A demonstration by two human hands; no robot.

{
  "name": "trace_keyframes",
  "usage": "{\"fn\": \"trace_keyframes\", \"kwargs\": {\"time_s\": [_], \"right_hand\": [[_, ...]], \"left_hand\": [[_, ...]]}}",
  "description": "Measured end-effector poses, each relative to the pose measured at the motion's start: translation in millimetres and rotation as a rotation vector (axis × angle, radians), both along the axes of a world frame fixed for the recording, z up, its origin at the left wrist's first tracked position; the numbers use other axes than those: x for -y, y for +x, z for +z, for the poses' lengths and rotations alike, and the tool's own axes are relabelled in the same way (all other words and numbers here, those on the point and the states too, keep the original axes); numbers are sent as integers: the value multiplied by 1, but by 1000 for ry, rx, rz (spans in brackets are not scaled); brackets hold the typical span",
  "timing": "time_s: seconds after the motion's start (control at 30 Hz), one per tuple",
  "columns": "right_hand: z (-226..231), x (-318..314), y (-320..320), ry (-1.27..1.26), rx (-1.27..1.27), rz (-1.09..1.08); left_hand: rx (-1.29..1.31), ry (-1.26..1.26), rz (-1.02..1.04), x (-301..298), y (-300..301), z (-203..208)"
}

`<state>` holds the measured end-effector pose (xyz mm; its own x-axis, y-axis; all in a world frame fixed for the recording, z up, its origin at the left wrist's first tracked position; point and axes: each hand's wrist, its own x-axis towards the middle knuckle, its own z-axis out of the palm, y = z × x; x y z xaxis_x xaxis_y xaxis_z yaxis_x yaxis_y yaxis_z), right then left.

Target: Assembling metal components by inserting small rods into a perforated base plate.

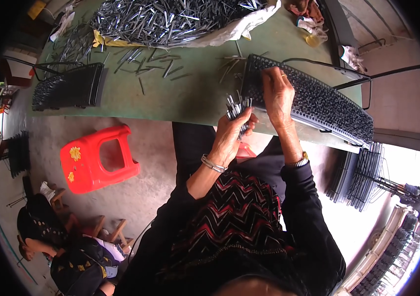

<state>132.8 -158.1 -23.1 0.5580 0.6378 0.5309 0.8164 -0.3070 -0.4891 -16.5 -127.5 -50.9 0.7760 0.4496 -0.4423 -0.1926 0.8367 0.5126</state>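
By the left hand point(232, 130), just beside the left end of the long black rack point(328, 101), a bundle of thin metal strips point(239, 106) is gripped firmly; the strips are stiff, shiny and narrow, and their upper ends are spread like a small brush. The right hand point(279, 96) is held over the left part of the same rack, with its fingers bent and brought close together; whether a strip is pinched between the fingertips cannot be told. The top of the rack is covered with a dense, rough, dark texture, and its near edge is bordered by a row of small round holes. Beyond the rack and to its left, a big heap of similar metal pieces point(170, 19) is carried by a wrinkled white sheet point(244, 27), and some loose pieces point(146, 61) are scattered on the green tabletop point(190, 98). Well apart to the left of the rack, a second black rack point(69, 89) is placed. Nearer than the rack and to its left, a smooth red plastic stool point(86, 163) is seen on the floor.
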Motion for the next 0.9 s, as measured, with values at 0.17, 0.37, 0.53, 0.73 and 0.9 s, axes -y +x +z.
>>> {"fn": "trace_keyframes", "kwargs": {"time_s": [0.17, 0.37, 0.53, 0.73, 0.9], "right_hand": [[15, -4, -8, -155, 52, -39], [14, 4, -13, -202, 22, -109], [13, 11, -11, -98, -59, -126], [27, 44, -22, -226, -651, 184], [46, 44, -27, -152, -739, 56]], "left_hand": [[90, -12, 0, -1, 1, -4], [115, -8, 14, 1, -1, -2], [91, -27, 5, 1, -1, 1], [38, 1, -45, 1, -4, 6], [45, -14, -44, 4, 0, 6]]}}
